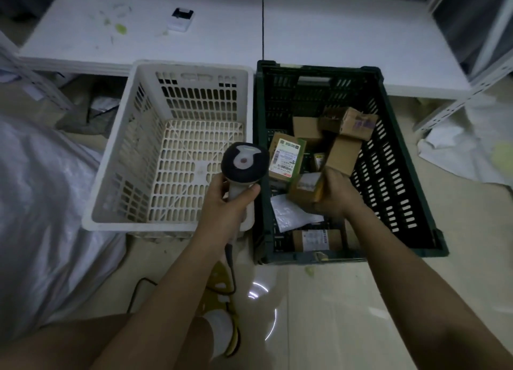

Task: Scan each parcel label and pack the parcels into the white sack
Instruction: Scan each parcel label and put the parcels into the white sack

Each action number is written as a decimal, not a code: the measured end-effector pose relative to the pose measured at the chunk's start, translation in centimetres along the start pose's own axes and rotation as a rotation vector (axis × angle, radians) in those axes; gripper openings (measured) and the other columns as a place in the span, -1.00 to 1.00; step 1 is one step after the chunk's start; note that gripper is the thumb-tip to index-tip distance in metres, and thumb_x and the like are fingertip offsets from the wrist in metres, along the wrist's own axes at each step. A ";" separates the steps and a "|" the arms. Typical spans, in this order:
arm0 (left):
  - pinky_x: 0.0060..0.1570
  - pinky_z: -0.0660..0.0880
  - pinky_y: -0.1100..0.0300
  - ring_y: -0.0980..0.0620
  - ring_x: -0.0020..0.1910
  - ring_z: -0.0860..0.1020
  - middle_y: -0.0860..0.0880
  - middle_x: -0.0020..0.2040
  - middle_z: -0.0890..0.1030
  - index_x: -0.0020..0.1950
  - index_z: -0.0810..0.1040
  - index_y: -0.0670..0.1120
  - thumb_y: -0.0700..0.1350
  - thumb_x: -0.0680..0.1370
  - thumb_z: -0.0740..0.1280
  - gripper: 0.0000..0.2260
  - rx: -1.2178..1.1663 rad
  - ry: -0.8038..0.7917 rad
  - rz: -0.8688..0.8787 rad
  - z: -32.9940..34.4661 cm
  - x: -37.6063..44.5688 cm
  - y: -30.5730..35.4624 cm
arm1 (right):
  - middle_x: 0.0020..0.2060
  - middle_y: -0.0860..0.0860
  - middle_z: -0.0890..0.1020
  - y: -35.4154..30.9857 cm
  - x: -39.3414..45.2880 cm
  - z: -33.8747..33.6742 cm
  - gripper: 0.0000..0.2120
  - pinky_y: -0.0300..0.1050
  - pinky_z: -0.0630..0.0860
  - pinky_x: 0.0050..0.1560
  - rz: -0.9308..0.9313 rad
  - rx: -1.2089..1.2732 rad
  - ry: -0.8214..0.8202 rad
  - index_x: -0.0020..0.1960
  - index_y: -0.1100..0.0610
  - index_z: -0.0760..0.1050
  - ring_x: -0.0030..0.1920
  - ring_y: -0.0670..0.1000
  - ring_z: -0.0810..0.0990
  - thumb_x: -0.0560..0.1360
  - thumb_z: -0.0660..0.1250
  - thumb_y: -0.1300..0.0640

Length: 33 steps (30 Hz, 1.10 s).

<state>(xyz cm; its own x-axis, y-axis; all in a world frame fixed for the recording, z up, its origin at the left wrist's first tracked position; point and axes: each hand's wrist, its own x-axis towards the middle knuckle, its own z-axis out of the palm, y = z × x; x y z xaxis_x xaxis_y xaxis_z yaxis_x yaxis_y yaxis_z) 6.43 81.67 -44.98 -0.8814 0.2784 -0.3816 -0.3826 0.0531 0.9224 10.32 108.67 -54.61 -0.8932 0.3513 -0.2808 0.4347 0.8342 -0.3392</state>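
Observation:
My left hand point(227, 205) grips the handle of a barcode scanner point(244, 162), whose black head sits between the two crates. My right hand point(337, 192) is inside the dark green crate point(399, 180) and holds a small cardboard parcel point(304, 189) with a white label on top. Several more cardboard parcels lie in that crate. One of them point(284, 158) shows its printed label face up. A flat white plastic parcel point(291, 214) lies under the held box. The white sack point(41, 208) spreads over the floor at the left.
An empty white slotted crate point(119, 161) stands left of the green one. White tables point(319, 28) run along the back, with a small label printer point(181, 19) on top. A metal shelf frame point(472, 92) stands at the right. The scanner cable point(138, 289) trails by my foot.

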 end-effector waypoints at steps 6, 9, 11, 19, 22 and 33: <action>0.00 0.54 0.18 0.12 0.02 0.59 0.10 0.07 0.61 0.10 0.48 0.17 -0.15 0.49 0.43 -0.71 -0.052 0.033 0.075 -1.4 -3.3 1.9 | 0.22 -0.04 0.43 -3.6 -8.9 -4.7 -0.31 -0.08 0.52 0.16 0.169 0.947 0.195 0.43 0.04 0.26 0.22 -0.02 0.45 0.41 0.52 0.12; 0.12 0.52 0.07 0.04 0.11 0.57 0.05 0.17 0.58 0.22 0.47 0.12 -0.09 0.47 0.45 -0.63 -0.056 0.039 0.104 -2.7 -5.7 2.3 | 0.31 0.01 0.44 -5.5 -11.7 -4.4 -0.29 0.08 0.50 0.26 0.213 1.107 0.170 0.33 -0.05 0.32 0.25 0.05 0.49 0.28 0.57 -0.10; 0.20 0.50 -0.03 0.00 0.15 0.55 0.04 0.22 0.57 0.30 0.44 0.10 -0.06 0.45 0.47 -0.55 -0.052 0.045 0.116 -3.4 -7.4 2.4 | 0.33 -0.01 0.42 -7.1 -13.7 -4.0 -0.22 0.04 0.49 0.26 0.182 1.071 0.154 0.42 -0.01 0.28 0.28 0.04 0.46 0.32 0.58 -0.04; 0.05 0.52 0.15 0.11 0.06 0.56 0.07 0.13 0.58 0.25 0.45 0.05 -0.14 0.46 0.46 -0.60 -0.078 0.045 0.163 -4.0 -10.5 1.9 | 0.40 -0.08 0.27 -10.8 -17.2 -1.2 -0.02 -0.17 0.30 0.35 -0.160 0.659 0.277 0.54 -0.01 0.09 0.37 -0.12 0.28 0.28 0.58 0.10; -0.09 0.46 0.34 0.28 -0.02 0.53 0.18 0.06 0.56 0.23 0.45 0.06 -0.17 0.46 0.46 -0.60 -0.058 0.032 0.160 -5.0 -10.8 1.3 | 0.41 0.00 0.26 -10.7 -17.1 -0.4 -0.13 -0.04 0.33 0.35 -0.305 0.341 0.377 0.53 0.05 0.13 0.40 -0.02 0.24 0.34 0.51 0.15; -0.13 0.43 0.35 0.26 0.02 0.51 0.16 0.06 0.55 0.19 0.46 0.07 -0.17 0.47 0.45 -0.64 0.000 0.025 0.153 -6.6 -10.5 0.6 | 0.34 -0.06 0.23 -11.8 -18.1 1.0 -0.72 -0.02 0.22 0.42 -0.211 0.489 0.257 0.25 -0.11 0.45 0.37 -0.17 0.06 0.56 0.30 -0.09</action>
<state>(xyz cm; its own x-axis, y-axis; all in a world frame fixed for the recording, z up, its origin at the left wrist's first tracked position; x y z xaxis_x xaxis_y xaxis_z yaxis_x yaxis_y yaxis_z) 13.63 72.48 -40.80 -0.9362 0.2590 -0.2375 -0.2429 0.0117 0.9700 21.46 92.01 -46.39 -0.9390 0.3412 0.0437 0.1923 0.6260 -0.7557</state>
